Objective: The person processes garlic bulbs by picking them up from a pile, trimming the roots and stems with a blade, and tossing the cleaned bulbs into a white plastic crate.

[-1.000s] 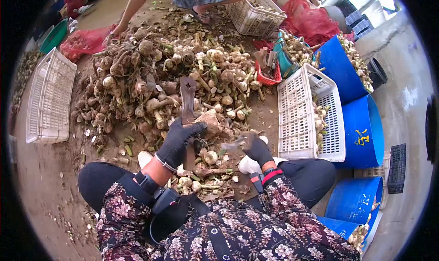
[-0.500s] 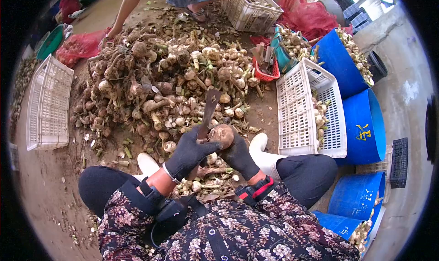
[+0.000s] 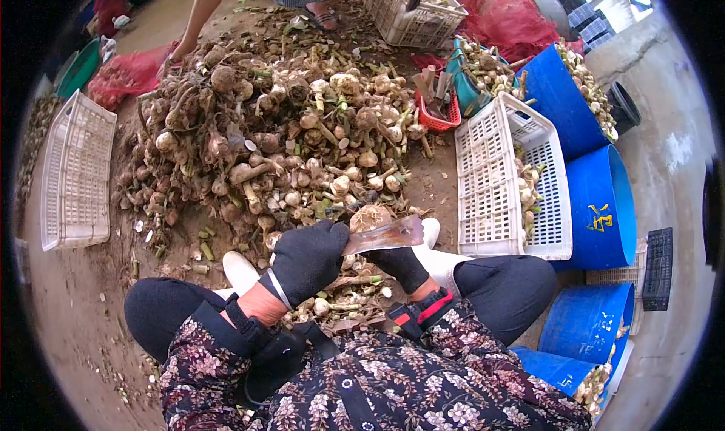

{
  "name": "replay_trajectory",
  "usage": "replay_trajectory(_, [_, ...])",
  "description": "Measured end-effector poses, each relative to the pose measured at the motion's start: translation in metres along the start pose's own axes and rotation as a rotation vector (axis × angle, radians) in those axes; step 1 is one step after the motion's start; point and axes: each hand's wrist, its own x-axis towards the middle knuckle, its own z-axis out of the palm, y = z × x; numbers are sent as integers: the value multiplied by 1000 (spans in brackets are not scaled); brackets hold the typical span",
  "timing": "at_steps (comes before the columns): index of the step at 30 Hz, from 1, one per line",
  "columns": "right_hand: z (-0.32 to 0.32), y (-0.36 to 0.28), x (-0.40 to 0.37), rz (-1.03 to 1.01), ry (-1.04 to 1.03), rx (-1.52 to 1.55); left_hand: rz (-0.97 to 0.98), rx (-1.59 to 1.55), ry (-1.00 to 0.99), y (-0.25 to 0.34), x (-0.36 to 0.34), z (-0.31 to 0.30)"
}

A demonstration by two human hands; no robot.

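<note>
My left hand (image 3: 308,259), in a black glove, is closed round the handle of a broad knife (image 3: 387,235). Its stained metal blade points right and lies across the near side of a large garlic bulb (image 3: 370,216). That bulb sits in my black-gloved right hand (image 3: 402,268), whose fingers are partly hidden by the blade. Stringy roots show on the upturned face of the bulb. Beyond both hands spreads a heap of soil-covered garlic bulbs (image 3: 226,144) with stems. Trimmed bulbs and stem pieces (image 3: 343,295) lie on the ground below my hands.
White crates stand at left (image 3: 79,174) and right (image 3: 483,182). A red basket (image 3: 438,117) holds tools. Blue barrels (image 3: 596,204) line the right wall, several holding bulbs. Across the heap, another person's arm (image 3: 202,15) reaches to a red mesh bag (image 3: 128,76).
The knife has swung from pointing up to lying rightward across the bulb. The bulb has turned so its roots show. The other person's gloved hand now shows by the far crate.
</note>
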Motion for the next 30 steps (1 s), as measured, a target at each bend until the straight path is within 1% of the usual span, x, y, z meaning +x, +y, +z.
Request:
replay_trajectory(1, [-4, 4, 1, 0, 1, 1, 1, -1, -1, 0, 0, 1])
replay_trajectory(3, [-6, 10, 3, -223, -180, 170, -24, 33, -28, 0, 0, 3])
replay_trajectory(4, [-4, 11, -2, -222, -179, 171, -24, 33, -29, -1, 0, 3])
replay_trajectory(6, [2, 7, -16, -94, 31, 223, 32, 29, -42, -2, 0, 3])
replay_trajectory(7, [5, -9, -22, -92, 30, 224, 30, 28, -42, -4, 1, 5])
replay_trajectory(9, [5, -37, -31, -330, -8, -837, 59, 39, -16, -9, 2, 9])
replay_trajectory(10, [8, -29, -28, -583, 112, -930, 61, 40, -21, -9, 1, 9])
replay_trajectory(11, [6, -33, -30, -583, 119, -929, 83, 21, -7, -10, 2, 9])
replay_trajectory(13, [21, -69, -39, -599, 123, -706, 101, -1, 5, -10, 3, 9])
replay_trajectory(14, [24, -74, -41, -480, 124, -566, 110, -18, 31, -11, 3, 11])
replay_trajectory(15, [25, -75, -39, -483, 124, -564, 121, -33, 58, -12, 5, 12])
replay_trajectory(17, [26, -77, -36, -443, 75, -745, 110, -23, 45, -16, 5, 15])
replay_trajectory(18, [30, -81, -39, -444, 79, -743, 103, -13, 31, -18, 6, 17])
replay_trajectory(20, [39, -90, -42, -332, 160, -587, 112, -23, 44, -20, 5, 20])
replay_trajectory(21, [38, -92, -41, -336, 156, -587, 117, -38, 59, -21, 5, 22])
replay_trajectory(23, [36, -91, -41, -403, 127, -790, 130, -43, 71, -24, 6, 26])
replay_trajectory(24, [35, -88, -40, -366, 116, -953, 141, -49, 84, -24, 7, 25])
replay_trajectory(25, [35, -84, -39, -371, 118, -953, 144, -44, 86, -24, 9, 23])
replay_trajectory(27, [42, -81, -38, -552, 226, -542, 164, -45, 149, -18, 10, 19])
replay_trajectory(28, [38, -91, -45, -237, 143, -620, 164, -50, 152, -17, 11, 17])
replay_trajectory(29, [38, -91, -43, -237, 141, -620, 162, -49, 153, -19, 10, 19])
replay_trajectory(30, [37, -91, -41, -413, 134, -765, 67, 31, 25, -25, 9, 26])
